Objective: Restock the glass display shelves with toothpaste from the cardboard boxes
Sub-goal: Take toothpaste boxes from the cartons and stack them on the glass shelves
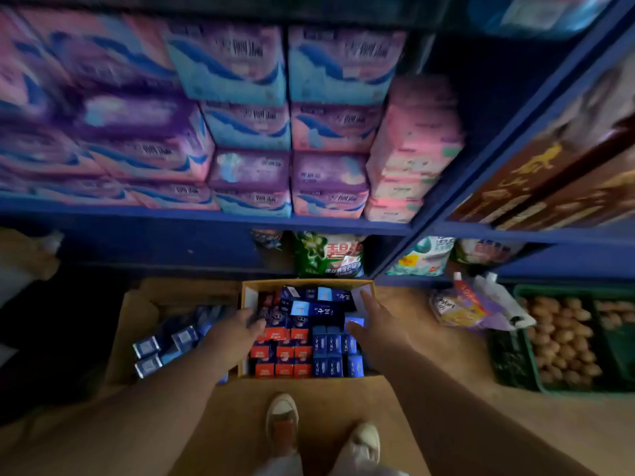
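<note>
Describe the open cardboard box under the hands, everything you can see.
The cardboard box is brown and open-topped, set below the blue shelving. Toothpaste cartons stand packed inside: red ones left, blue ones right, dark blue ones lying loose at the back. The left hand reaches over its left wall; the right hand, fingers straight, is over its right side.

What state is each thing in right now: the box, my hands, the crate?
Box, open, packed with cartons.
Cartons, upright, a few lying on top.
Left hand, fingers bent at box's left edge, grip unclear.
Right hand, open, over blue cartons.
Crate, full.
</note>
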